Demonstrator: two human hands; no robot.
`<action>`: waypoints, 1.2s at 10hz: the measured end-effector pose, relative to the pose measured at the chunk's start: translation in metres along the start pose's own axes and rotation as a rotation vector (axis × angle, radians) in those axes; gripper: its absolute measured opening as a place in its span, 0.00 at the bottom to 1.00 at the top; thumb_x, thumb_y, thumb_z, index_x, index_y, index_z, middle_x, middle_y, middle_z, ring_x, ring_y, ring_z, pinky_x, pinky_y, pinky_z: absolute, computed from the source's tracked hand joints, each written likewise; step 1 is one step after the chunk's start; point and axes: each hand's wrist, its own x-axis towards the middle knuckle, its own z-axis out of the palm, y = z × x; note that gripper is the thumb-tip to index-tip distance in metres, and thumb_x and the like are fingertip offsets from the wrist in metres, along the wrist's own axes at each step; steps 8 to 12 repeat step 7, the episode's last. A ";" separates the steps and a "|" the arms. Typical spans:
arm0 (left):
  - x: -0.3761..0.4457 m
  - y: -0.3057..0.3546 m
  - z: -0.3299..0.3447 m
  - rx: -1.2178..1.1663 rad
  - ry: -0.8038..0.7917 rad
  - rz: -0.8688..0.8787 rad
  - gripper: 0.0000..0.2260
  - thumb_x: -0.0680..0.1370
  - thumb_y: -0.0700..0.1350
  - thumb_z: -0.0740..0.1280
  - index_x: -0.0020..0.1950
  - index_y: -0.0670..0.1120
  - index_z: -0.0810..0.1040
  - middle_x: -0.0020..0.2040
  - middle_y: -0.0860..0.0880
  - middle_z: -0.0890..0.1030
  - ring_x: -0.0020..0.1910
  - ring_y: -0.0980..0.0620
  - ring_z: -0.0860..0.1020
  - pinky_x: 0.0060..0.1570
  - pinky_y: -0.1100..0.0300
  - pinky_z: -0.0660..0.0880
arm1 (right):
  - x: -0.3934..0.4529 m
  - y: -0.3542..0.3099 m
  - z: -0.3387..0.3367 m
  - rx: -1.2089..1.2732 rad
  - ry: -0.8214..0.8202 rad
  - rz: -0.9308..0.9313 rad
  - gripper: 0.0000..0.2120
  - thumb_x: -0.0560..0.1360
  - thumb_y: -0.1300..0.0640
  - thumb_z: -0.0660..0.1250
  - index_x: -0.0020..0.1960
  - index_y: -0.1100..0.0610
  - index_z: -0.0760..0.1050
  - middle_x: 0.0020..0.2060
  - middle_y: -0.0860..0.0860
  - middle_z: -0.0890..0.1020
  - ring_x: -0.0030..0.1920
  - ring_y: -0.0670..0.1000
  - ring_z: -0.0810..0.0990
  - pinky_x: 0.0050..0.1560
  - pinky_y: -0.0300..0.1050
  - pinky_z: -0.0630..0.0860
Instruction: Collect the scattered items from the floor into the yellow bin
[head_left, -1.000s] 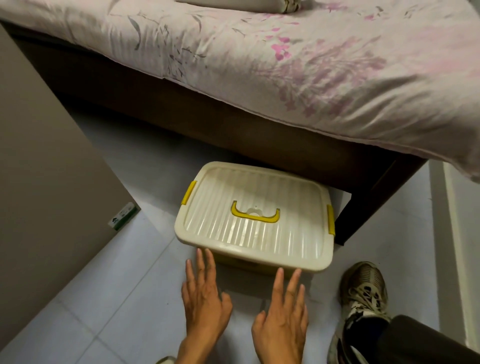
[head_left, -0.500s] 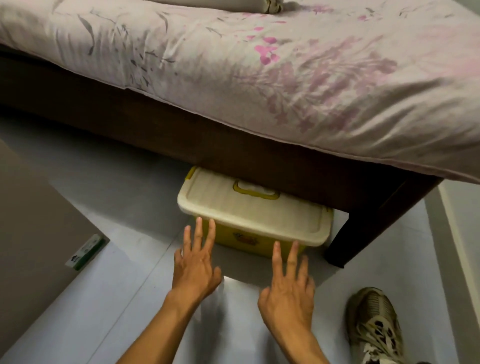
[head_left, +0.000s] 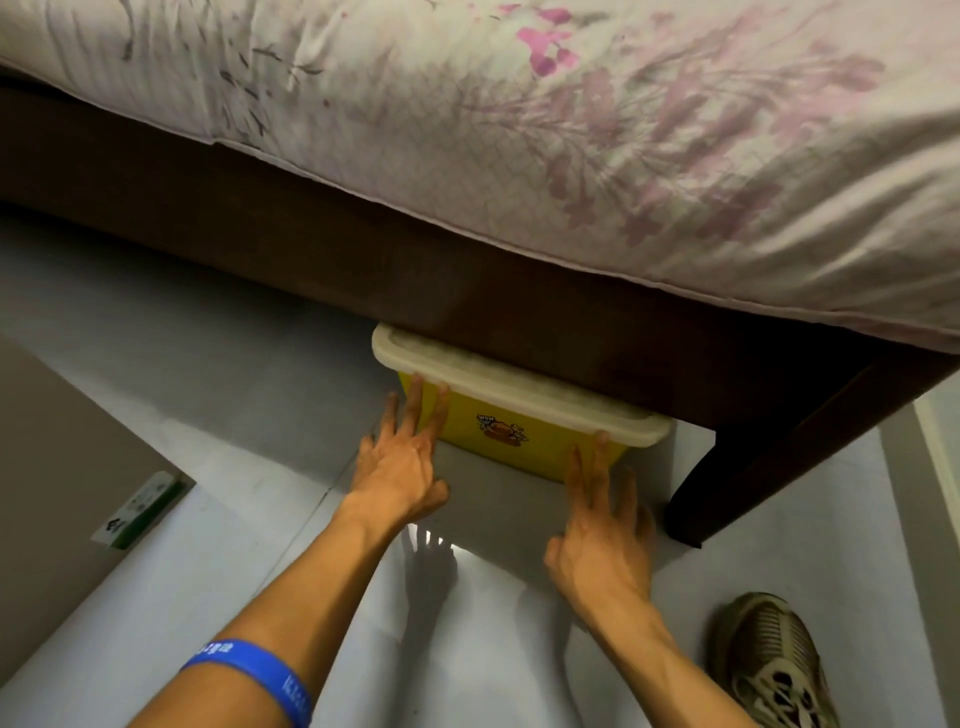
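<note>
The bin (head_left: 498, 441) sits on the floor (head_left: 182, 374) with most of its body under the bed frame (head_left: 363, 260); only its near yellow wall and the front strip of its cream lid (head_left: 519, 387) show. Its long axis runs left to right along the bed's edge, slanting a little so the right end lies nearer the camera, and the wall with a small cartoon sticker (head_left: 501, 431) faces the person. Both hands are flat with fingers straight and spread. The left hand (head_left: 400, 467) reaches the bin's left front corner, its fingertips (head_left: 415, 389) lying against the yellow wall just under the lid rim. The right hand (head_left: 597, 540) is at the bin's right end, its fingertips (head_left: 602, 441) touching the wall near the lower right corner. Neither hand curls round anything. The bin lies just beyond the hands, between them and the frame. A blue wristband (head_left: 260, 670) circles the left forearm. A shoe (head_left: 769, 660) rests on the floor at the lower right, near the bed leg (head_left: 727, 478).
</note>
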 end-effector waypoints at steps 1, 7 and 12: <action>0.010 0.005 -0.004 -0.020 0.001 -0.001 0.50 0.75 0.48 0.67 0.75 0.58 0.26 0.74 0.52 0.24 0.78 0.41 0.38 0.70 0.38 0.63 | 0.010 0.012 -0.009 -0.031 -0.031 -0.025 0.49 0.76 0.54 0.63 0.70 0.45 0.20 0.69 0.45 0.18 0.78 0.63 0.39 0.75 0.66 0.51; 0.037 0.017 -0.022 -0.054 -0.027 -0.052 0.45 0.75 0.49 0.66 0.78 0.55 0.34 0.78 0.50 0.31 0.78 0.41 0.37 0.72 0.35 0.53 | 0.029 0.012 -0.031 -0.089 -0.104 -0.083 0.43 0.79 0.54 0.61 0.78 0.45 0.30 0.73 0.46 0.23 0.78 0.60 0.36 0.77 0.62 0.49; 0.037 0.017 -0.022 -0.054 -0.027 -0.052 0.45 0.75 0.49 0.66 0.78 0.55 0.34 0.78 0.50 0.31 0.78 0.41 0.37 0.72 0.35 0.53 | 0.029 0.012 -0.031 -0.089 -0.104 -0.083 0.43 0.79 0.54 0.61 0.78 0.45 0.30 0.73 0.46 0.23 0.78 0.60 0.36 0.77 0.62 0.49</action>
